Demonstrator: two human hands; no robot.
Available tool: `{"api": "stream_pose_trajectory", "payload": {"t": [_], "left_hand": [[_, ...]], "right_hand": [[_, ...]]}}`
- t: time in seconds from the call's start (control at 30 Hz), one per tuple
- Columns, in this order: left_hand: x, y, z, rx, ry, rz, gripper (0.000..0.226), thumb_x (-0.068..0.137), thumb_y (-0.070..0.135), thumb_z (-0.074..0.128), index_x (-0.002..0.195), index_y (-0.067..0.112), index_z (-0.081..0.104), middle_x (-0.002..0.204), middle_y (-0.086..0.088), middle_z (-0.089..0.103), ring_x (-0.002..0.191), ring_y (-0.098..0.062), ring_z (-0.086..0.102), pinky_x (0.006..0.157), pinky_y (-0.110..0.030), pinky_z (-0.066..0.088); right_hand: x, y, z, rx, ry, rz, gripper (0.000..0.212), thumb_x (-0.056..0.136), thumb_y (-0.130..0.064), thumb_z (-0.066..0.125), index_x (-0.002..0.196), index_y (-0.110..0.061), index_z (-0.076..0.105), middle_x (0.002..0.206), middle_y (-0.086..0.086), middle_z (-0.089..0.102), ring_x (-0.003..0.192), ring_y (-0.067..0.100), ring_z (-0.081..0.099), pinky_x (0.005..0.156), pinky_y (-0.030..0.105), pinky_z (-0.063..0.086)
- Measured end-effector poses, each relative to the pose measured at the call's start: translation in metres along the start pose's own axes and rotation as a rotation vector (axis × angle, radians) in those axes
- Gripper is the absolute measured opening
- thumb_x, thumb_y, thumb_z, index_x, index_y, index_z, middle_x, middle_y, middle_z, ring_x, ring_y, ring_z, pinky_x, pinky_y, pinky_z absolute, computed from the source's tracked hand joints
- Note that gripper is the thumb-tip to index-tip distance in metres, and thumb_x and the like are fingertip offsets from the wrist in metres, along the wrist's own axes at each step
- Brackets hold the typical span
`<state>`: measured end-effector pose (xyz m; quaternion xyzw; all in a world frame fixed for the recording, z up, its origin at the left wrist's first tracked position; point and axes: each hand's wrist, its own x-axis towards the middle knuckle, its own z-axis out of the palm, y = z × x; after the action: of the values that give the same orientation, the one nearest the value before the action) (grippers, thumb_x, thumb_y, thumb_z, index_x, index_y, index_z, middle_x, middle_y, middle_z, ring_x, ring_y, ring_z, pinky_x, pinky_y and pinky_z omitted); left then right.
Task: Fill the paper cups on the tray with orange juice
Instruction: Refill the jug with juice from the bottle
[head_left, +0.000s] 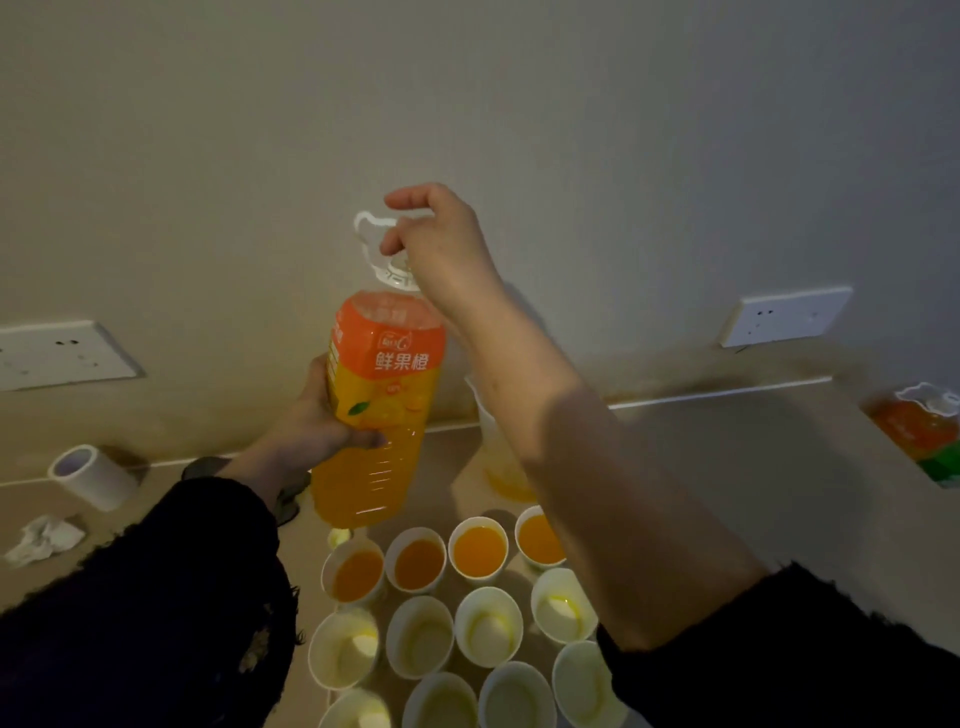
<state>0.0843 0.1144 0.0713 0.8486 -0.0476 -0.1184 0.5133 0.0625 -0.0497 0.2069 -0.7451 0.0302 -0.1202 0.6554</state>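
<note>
Beige countertop (727, 467) against a plain wall: nearest the camera, white paper cups (488, 626) stand in rows, holding only yellowish traces. Beyond them, directly below the tall clear plastic bottle of orange juice (384, 395), four more cups (478, 551) are filled with juice. The left hand (322, 421) wraps its fingers and thumb around the bottle's middle, holding it upright above the cups. The right hand (436, 239), fingers curled, pinches the bottle's white plastic cap (396, 270). Left of the bottle lie a crumpled white tissue (44, 538) and a white tape roll (91, 475); far right, a second juice bottle (919, 431).
</note>
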Motion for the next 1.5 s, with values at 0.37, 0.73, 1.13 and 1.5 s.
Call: {"api": "stream_pose_trajectory", "payload": {"t": [0.37, 0.73, 1.13, 1.5], "left_hand": [[-0.011, -0.011, -0.004, -0.009, -0.027, 0.043, 0.129, 0.036, 0.035, 0.095, 0.141, 0.023, 0.022, 0.127, 0.005, 0.049, 0.119, -0.019, 0.05, 0.096, -0.044, 0.047], [-0.021, -0.03, -0.027, -0.035, 0.15, -0.178, 0.087, 0.089, 0.039, 0.06, 0.152, 0.028, 0.001, 0.156, -0.01, 0.021, 0.141, -0.029, 0.026, 0.11, -0.044, 0.03], [-0.04, -0.048, -0.025, -0.064, 0.084, -0.309, 0.081, 0.09, 0.049, 0.053, 0.152, 0.029, 0.004, 0.15, -0.01, 0.036, 0.131, -0.031, 0.042, 0.109, -0.05, 0.035], [-0.044, -0.032, 0.001, -0.353, 0.176, -0.355, 0.07, 0.094, 0.049, 0.048, 0.151, 0.026, 0.015, 0.155, -0.011, 0.026, 0.14, -0.031, 0.028, 0.115, -0.048, 0.023]], "right_hand": [[0.005, -0.023, 0.026, 0.028, -0.196, 0.042, 0.036, 0.09, 0.003, 0.042, 0.121, -0.012, 0.05, 0.091, 0.006, 0.063, 0.084, 0.011, 0.05, 0.061, 0.021, 0.034], [0.014, 0.029, 0.054, -0.118, -0.211, 0.272, 0.055, 0.085, 0.007, 0.049, 0.135, -0.013, 0.039, 0.131, 0.016, 0.05, 0.092, 0.018, 0.046, 0.076, 0.029, 0.038], [0.016, 0.053, 0.064, -0.188, -0.174, 0.209, 0.052, 0.081, 0.001, 0.057, 0.129, -0.017, 0.046, 0.119, 0.005, 0.049, 0.114, 0.029, 0.049, 0.098, 0.045, 0.045], [0.0, 0.093, 0.056, -0.756, -0.385, -0.063, 0.021, 0.086, -0.028, 0.056, 0.107, -0.029, 0.062, 0.111, 0.003, 0.064, 0.1, 0.026, 0.06, 0.086, 0.042, 0.051]]}}
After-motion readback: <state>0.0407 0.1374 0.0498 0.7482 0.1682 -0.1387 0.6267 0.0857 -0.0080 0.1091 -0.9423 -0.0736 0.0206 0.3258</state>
